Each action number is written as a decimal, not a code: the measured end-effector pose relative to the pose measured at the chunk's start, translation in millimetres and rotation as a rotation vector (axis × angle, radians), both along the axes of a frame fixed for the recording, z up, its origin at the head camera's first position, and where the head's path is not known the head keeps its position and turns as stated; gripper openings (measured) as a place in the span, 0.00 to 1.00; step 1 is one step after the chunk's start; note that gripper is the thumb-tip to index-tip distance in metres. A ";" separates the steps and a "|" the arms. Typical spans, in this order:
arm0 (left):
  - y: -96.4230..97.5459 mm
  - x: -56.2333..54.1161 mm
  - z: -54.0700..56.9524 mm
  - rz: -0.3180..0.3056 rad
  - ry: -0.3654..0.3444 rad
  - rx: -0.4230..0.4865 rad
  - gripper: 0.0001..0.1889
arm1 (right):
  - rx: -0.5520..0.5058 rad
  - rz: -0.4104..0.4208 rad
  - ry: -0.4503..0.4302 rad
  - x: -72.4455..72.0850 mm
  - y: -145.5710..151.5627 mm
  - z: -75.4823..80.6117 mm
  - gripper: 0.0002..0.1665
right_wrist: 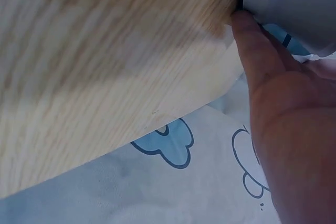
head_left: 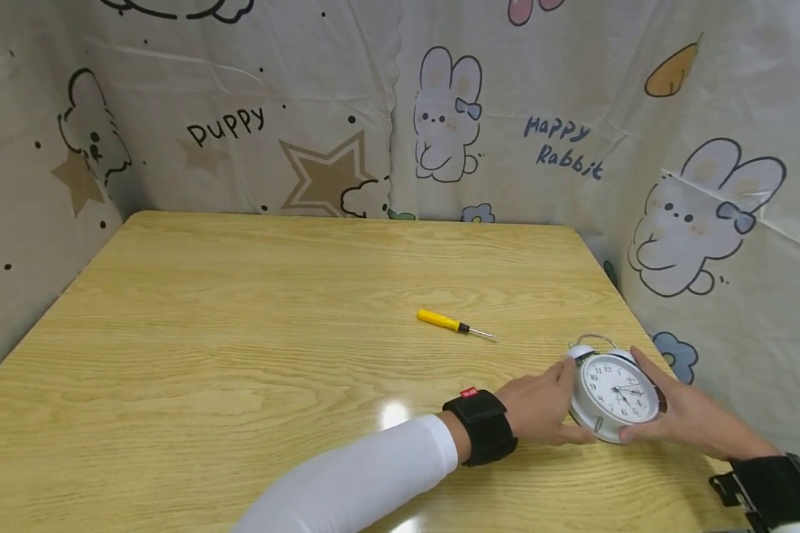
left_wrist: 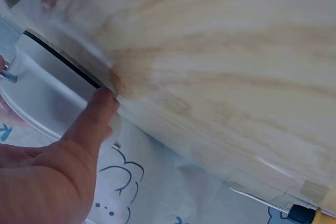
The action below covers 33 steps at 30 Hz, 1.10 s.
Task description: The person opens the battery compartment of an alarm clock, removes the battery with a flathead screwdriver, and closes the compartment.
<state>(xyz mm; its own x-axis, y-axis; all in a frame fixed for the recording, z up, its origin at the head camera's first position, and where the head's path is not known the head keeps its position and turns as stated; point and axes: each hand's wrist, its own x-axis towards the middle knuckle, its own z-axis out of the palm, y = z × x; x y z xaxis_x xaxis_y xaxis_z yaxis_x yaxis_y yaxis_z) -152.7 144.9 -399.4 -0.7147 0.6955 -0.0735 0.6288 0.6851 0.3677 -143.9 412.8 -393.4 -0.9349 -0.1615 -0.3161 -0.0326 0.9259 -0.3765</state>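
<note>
A white twin-bell alarm clock [head_left: 618, 389] leans back at the right side of the table, its dial facing up toward the head camera. My left hand [head_left: 540, 403] grips its left side, thumb low by the base and fingers up near the bell. On the opposite side my right hand [head_left: 690, 414] holds it, with the thumb at the lower rim and fingers behind. Both wrist views show the clock's pale casing [left_wrist: 52, 87] close against the fingers. A screwdriver [head_left: 448, 323] with a yellow handle lies further back, left of the clock, touched by neither hand.
The wood-grain table [head_left: 240, 333] reaches to a printed curtain [head_left: 333, 89] at the back and sides. Its right edge runs close past the clock and my right hand. Black bands [head_left: 483, 428] wrap both wrists.
</note>
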 end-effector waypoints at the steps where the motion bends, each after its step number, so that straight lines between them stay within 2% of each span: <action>1: 1.2 0.6 -0.2 -0.002 -0.001 -0.004 0.57 | 0.003 -0.002 -0.001 0.4 0.3 -0.2 0.87; 5: 4.2 2.9 -0.2 -0.005 0.009 -0.025 0.56 | 0.009 -0.002 0.009 2.5 0.9 -1.7 0.87; 8: 5.9 3.5 0.8 0.001 0.025 -0.009 0.57 | -0.014 0.003 0.032 3.8 0.9 -3.4 0.87; 15: 8.8 5.6 2.4 0.033 0.122 0.019 0.60 | -0.014 0.008 0.059 4.0 -1.2 -3.0 0.86; 19: 12.8 7.4 2.4 0.028 0.080 0.017 0.59 | -0.006 0.003 0.054 4.2 -0.9 -2.4 0.86; 23: 17.8 12.3 1.6 0.006 0.090 0.015 0.57 | 0.005 0.003 0.060 5.1 -0.1 -1.7 0.86; 33: 23.1 15.6 3.1 -0.024 0.275 0.050 0.54 | 0.029 0.003 0.077 8.7 -1.8 -1.4 0.85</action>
